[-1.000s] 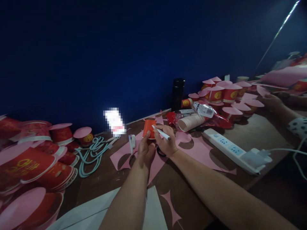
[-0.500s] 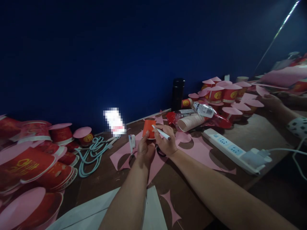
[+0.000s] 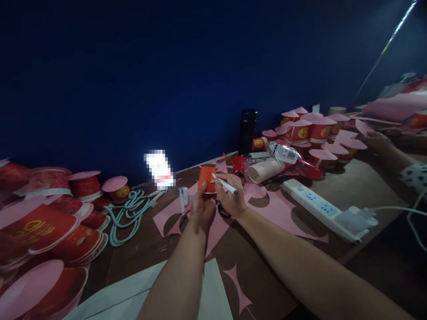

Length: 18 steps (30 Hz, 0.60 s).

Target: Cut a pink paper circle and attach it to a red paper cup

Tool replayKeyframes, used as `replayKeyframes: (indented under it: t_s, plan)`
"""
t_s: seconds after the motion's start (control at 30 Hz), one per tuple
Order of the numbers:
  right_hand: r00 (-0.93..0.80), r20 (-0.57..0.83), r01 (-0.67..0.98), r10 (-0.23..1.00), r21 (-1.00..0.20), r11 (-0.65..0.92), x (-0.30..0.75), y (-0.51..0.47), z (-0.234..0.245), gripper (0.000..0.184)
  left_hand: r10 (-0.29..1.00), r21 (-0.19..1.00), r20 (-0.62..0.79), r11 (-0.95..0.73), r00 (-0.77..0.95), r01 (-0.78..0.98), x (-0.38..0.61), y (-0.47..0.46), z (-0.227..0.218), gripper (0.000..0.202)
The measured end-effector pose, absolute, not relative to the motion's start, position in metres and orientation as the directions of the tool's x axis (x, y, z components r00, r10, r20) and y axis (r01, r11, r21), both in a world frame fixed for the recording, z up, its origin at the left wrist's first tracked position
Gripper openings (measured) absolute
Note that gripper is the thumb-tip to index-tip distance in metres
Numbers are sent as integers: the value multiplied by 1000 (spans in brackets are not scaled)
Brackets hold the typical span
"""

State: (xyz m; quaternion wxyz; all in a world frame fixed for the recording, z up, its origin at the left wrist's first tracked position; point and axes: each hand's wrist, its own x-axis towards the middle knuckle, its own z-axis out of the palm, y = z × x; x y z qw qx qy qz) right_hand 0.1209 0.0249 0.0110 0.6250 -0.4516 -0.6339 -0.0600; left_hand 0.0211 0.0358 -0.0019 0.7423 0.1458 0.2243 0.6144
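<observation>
My left hand (image 3: pixel 202 208) is closed round a small orange-red paper cup (image 3: pixel 207 178), holding it upside down over the brown table (image 3: pixel 353 182). My right hand (image 3: pixel 230 198) grips a white pen (image 3: pixel 225 184) whose tip touches the side of the cup. Below both hands lie pink paper offcuts (image 3: pixel 283 212) with round holes cut out, and black scissors (image 3: pixel 223 211) lie partly hidden under my right hand.
Piles of red cups with pink paper lids (image 3: pixel 36 222) fill the left; more capped cups (image 3: pixel 316 131) stand at the back right near another person's hand (image 3: pixel 378 141). A white power strip (image 3: pixel 320 208), a sleeve of paper cups (image 3: pixel 265 170), a black flask (image 3: pixel 247 130) and coiled teal cables (image 3: pixel 128 212) lie around.
</observation>
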Motion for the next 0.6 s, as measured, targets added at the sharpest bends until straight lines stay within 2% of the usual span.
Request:
replayKeyframes:
  t_s: [0.37,0.6]
  plan:
    - [196,845,648,497,-492,581,121,25,11,12,978,451,-137,201,155,-870,21,37,-3,16]
    - [184,846,657,500,-484,578,122,25,10,12,981,476,-123,192,151,-858,19,39,-8,20]
